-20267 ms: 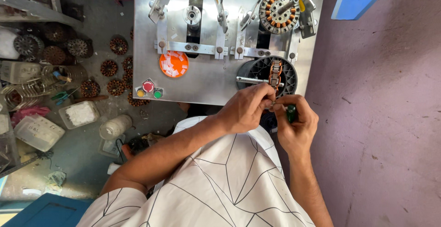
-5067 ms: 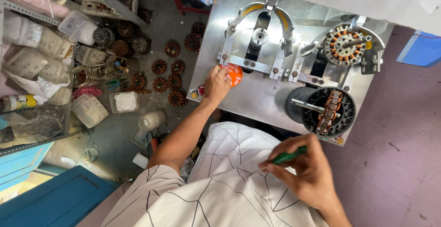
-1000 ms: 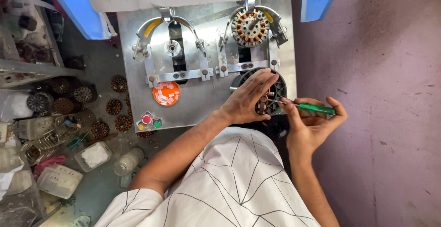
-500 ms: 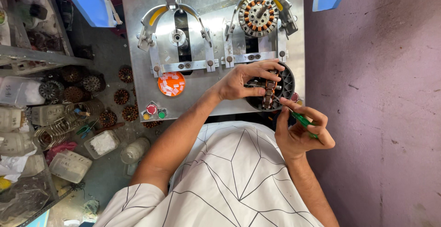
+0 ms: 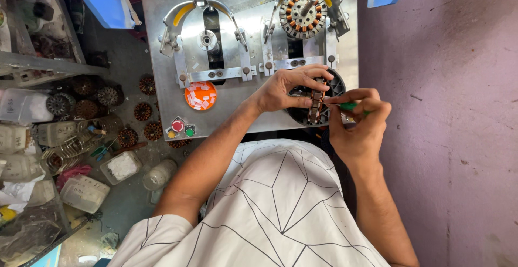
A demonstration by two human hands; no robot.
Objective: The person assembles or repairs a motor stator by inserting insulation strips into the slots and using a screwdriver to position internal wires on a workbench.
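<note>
My left hand (image 5: 286,88) rests on a round black motor stator (image 5: 333,86) mounted at the front right of a steel machine plate (image 5: 253,29), fingers pinching its copper-wound centre (image 5: 315,105). My right hand (image 5: 357,124) grips a thin green-handled tool (image 5: 350,106) with its tip against that centre. A second stator with copper windings (image 5: 303,13) sits clamped at the plate's top right.
An orange dish of small white pieces (image 5: 200,95) lies on the plate, above red, yellow and green buttons (image 5: 178,128). Several wound rotors (image 5: 141,110) and plastic containers (image 5: 84,191) crowd the floor at left. A purple wall (image 5: 448,110) stands on the right.
Over the earlier frames my left hand went from the orange dish back to the black stator, and my right hand brought the green tool up to it. The view has shifted slightly.
</note>
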